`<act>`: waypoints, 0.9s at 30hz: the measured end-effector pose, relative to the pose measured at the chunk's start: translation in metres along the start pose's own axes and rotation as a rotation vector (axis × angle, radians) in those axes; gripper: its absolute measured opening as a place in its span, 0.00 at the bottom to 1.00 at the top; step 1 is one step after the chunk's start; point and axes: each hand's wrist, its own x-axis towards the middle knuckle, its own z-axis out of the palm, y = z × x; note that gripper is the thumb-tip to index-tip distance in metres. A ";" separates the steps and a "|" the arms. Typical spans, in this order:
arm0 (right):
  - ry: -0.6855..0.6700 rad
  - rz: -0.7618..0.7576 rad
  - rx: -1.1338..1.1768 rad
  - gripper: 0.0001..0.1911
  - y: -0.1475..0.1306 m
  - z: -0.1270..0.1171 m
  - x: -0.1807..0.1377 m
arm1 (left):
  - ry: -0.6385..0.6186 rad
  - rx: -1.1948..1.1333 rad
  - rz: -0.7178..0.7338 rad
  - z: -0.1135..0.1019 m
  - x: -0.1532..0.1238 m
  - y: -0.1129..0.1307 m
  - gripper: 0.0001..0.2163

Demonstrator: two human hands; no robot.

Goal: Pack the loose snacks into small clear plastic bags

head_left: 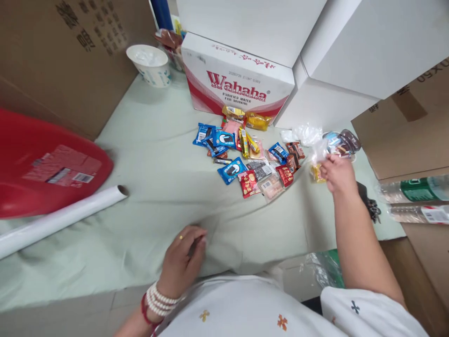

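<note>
My left hand (185, 256), with a ring and a beaded bracelet, rests near the table's front edge. Its fingers are curled closed, and nothing shows in them. Over at the right, my right hand (337, 172) pinches a clear plastic bag (318, 152). Just beside those fingers lies a yellow packet (317, 174). Between the hands and farther back is a loose pile of small wrapped snacks: a blue packet (232, 171), a red packet (249, 183), a pale packet (271, 187) and several others.
A white and red Wahaha box (238, 84) stands behind the snacks. Crumpled clear plastic (307, 135) and dark packets (349, 141) lie at the right, with keys (373, 210) nearer. To the left are a paper cup (153, 70), a red container (52, 164) and a white roll (66, 219).
</note>
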 end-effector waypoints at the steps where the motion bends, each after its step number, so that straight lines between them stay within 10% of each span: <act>1: -0.159 0.094 0.221 0.12 -0.001 0.007 -0.028 | -0.009 -0.045 -0.022 0.004 0.006 0.007 0.06; 8: -0.712 0.486 0.658 0.19 -0.008 0.088 -0.189 | -0.033 -0.213 0.074 0.050 0.053 0.041 0.16; 12: -0.690 0.572 0.702 0.18 -0.006 0.087 -0.192 | -0.171 -0.371 0.003 0.039 0.055 0.029 0.12; 21: -0.966 0.466 0.519 0.19 0.010 0.065 -0.191 | 0.043 -0.323 0.061 -0.024 0.073 0.018 0.08; 27: -0.658 0.526 0.748 0.22 0.010 0.072 -0.189 | -0.308 -0.131 0.359 -0.043 0.046 0.026 0.07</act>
